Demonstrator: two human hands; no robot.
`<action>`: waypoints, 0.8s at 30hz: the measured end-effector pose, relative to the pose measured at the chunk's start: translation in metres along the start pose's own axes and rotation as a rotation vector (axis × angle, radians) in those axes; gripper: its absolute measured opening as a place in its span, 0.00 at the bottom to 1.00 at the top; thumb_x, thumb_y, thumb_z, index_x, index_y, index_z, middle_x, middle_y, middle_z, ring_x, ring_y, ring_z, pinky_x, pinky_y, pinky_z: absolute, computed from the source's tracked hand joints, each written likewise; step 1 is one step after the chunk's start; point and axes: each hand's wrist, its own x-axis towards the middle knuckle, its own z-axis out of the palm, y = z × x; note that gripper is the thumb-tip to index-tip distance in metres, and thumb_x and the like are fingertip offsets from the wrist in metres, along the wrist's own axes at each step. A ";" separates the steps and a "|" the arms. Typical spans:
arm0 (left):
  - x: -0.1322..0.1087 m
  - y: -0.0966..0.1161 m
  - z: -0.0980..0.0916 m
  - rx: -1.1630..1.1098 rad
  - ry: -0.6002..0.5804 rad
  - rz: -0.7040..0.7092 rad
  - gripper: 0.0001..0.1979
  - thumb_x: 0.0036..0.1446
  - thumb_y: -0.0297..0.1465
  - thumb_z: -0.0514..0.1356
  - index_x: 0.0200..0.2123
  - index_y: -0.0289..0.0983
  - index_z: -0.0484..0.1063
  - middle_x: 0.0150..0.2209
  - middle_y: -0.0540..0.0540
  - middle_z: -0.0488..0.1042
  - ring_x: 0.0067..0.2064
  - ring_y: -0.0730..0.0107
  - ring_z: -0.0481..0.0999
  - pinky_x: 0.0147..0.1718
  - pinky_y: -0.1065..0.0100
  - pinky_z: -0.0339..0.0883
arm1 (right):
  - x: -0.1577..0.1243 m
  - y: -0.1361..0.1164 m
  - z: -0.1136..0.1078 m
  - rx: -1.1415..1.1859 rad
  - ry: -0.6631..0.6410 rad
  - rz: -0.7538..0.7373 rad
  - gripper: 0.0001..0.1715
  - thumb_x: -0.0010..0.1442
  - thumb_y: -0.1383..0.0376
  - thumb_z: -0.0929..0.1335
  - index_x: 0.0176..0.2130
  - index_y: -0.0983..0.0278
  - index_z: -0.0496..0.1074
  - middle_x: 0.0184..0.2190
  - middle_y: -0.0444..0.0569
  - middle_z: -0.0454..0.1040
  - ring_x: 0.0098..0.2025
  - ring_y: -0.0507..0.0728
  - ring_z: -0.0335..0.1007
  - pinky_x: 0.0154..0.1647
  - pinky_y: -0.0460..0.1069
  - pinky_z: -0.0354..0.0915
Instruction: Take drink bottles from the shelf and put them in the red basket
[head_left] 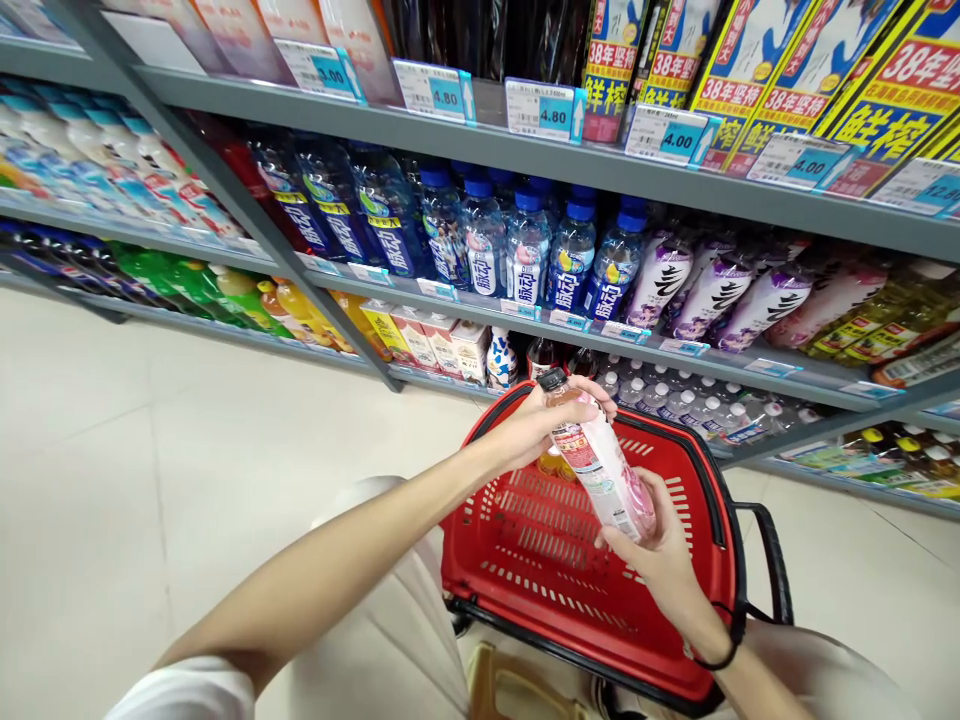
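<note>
A pink-and-white labelled drink bottle with a dark cap is held tilted above a red shopping basket. My left hand is wrapped round its upper part, just below the cap. Lower down, my right hand grips the bottle near its base, thumb on the near side. The bottle's printed side faces up toward me. Inside the basket, partly hidden behind the bottle and my left hand, is something yellow-orange that I cannot make out.
Store shelves run across the front, with blue-capped drink bottles, purple-and-white bottles and yellow boxed drinks. Small cartons stand on the bottom shelf. The basket's black handle sticks out at the right. Pale floor tiles lie to the left.
</note>
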 end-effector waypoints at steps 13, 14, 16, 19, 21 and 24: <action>-0.002 0.004 -0.003 0.125 -0.112 0.098 0.21 0.53 0.39 0.72 0.47 0.36 0.76 0.41 0.43 0.79 0.38 0.68 0.76 0.36 0.69 0.66 | 0.001 -0.009 -0.002 0.391 -0.393 0.350 0.23 0.65 0.49 0.72 0.49 0.64 0.78 0.34 0.55 0.79 0.30 0.57 0.72 0.18 0.45 0.67; -0.002 0.003 -0.003 0.130 -0.114 0.099 0.21 0.54 0.39 0.72 0.48 0.36 0.76 0.41 0.43 0.79 0.38 0.68 0.76 0.36 0.69 0.66 | 0.000 -0.008 -0.003 0.387 -0.362 0.329 0.23 0.64 0.51 0.73 0.51 0.63 0.77 0.34 0.53 0.79 0.30 0.57 0.73 0.19 0.45 0.68; -0.001 0.001 -0.004 0.139 -0.107 0.097 0.21 0.55 0.38 0.71 0.49 0.36 0.75 0.42 0.43 0.79 0.39 0.68 0.76 0.38 0.69 0.66 | -0.001 -0.005 -0.004 0.383 -0.317 0.310 0.24 0.63 0.53 0.74 0.55 0.60 0.75 0.34 0.52 0.79 0.30 0.57 0.74 0.20 0.46 0.68; 0.000 -0.001 -0.006 0.138 -0.098 0.087 0.20 0.56 0.37 0.71 0.49 0.36 0.74 0.43 0.42 0.79 0.39 0.68 0.77 0.39 0.67 0.67 | -0.003 -0.003 -0.006 0.372 -0.283 0.291 0.28 0.65 0.54 0.74 0.60 0.57 0.70 0.36 0.51 0.80 0.31 0.57 0.75 0.21 0.47 0.68; 0.000 0.000 -0.006 0.141 -0.094 0.090 0.21 0.55 0.38 0.71 0.48 0.37 0.74 0.43 0.42 0.79 0.39 0.67 0.77 0.39 0.67 0.68 | -0.004 -0.002 -0.006 0.341 -0.265 0.257 0.31 0.65 0.54 0.74 0.63 0.55 0.68 0.38 0.51 0.80 0.32 0.57 0.75 0.23 0.48 0.69; -0.001 0.002 -0.004 0.152 -0.077 0.093 0.21 0.53 0.39 0.72 0.47 0.36 0.74 0.43 0.41 0.80 0.39 0.66 0.77 0.39 0.66 0.68 | -0.003 0.000 -0.006 0.259 -0.264 0.203 0.30 0.65 0.54 0.75 0.62 0.56 0.68 0.39 0.51 0.81 0.29 0.55 0.74 0.25 0.49 0.70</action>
